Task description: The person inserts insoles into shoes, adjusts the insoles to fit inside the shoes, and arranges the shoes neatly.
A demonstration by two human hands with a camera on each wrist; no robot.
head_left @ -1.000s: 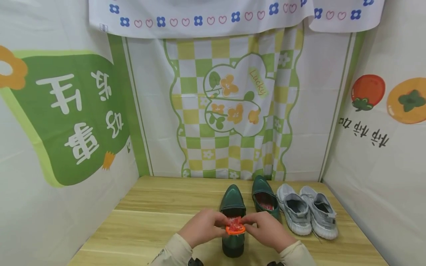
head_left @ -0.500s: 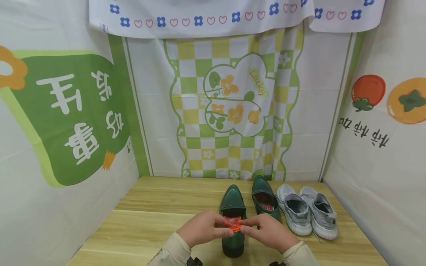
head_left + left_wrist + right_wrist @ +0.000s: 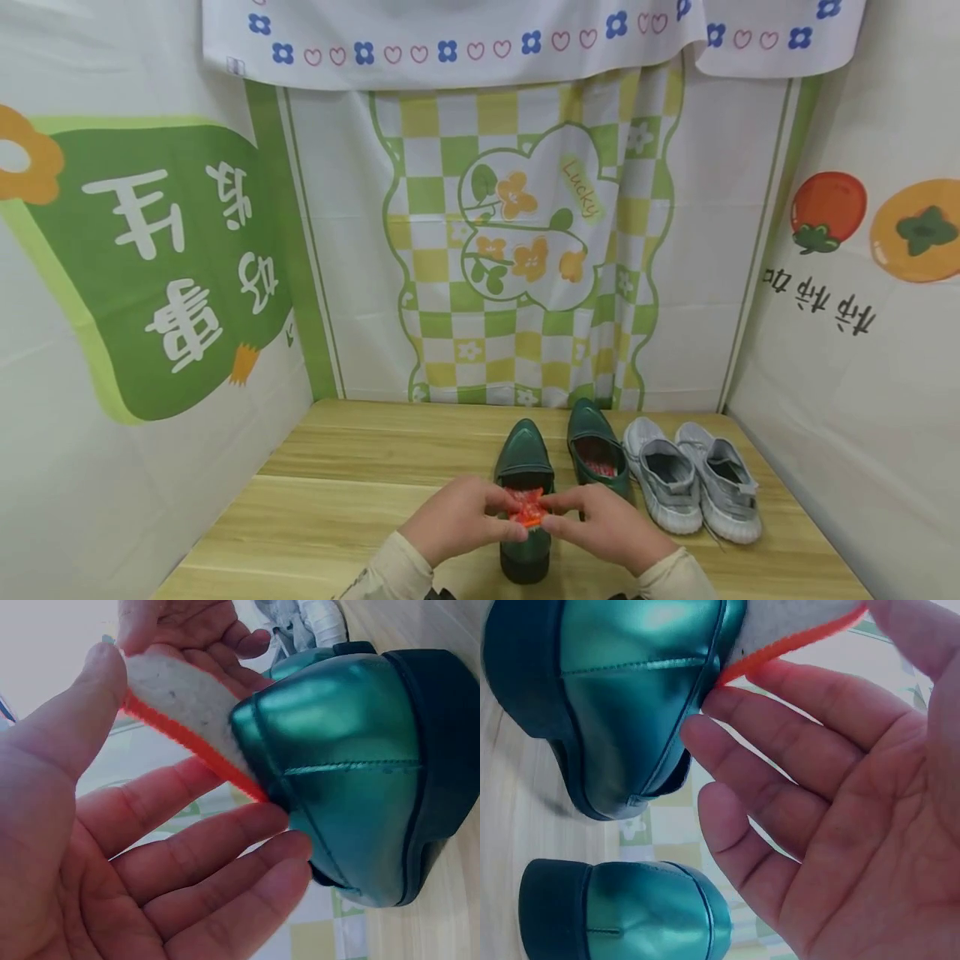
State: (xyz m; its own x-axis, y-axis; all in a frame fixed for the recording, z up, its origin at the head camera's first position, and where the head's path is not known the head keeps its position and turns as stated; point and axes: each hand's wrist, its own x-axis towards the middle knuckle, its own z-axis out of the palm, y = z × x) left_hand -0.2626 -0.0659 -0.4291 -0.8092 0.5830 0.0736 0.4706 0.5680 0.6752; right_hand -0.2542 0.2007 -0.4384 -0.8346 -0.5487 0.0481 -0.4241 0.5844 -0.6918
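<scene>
A red-topped insole with orange edging is partly inside a dark green pointed shoe. Its free end rises above the shoe's heel. My left hand pinches the left edge of this end between thumb and fingers. On the opposite edge, my right hand pinches it the same way. The left wrist view shows the insole's pale, fuzzy underside sloping down to the heel collar. There my left middle fingertip lies close to the collar. The insole's front part is hidden in the shoe.
A second green shoe with a red lining stands to the right, farther back. Beside it are two grey sneakers. All stand on a wooden tabletop enclosed by printed cloth walls.
The insole's orange-edged end has tilted, showing less of its rounded rim in the head view. My thumbs have shifted inward along its edges. The shoes have stayed in place.
</scene>
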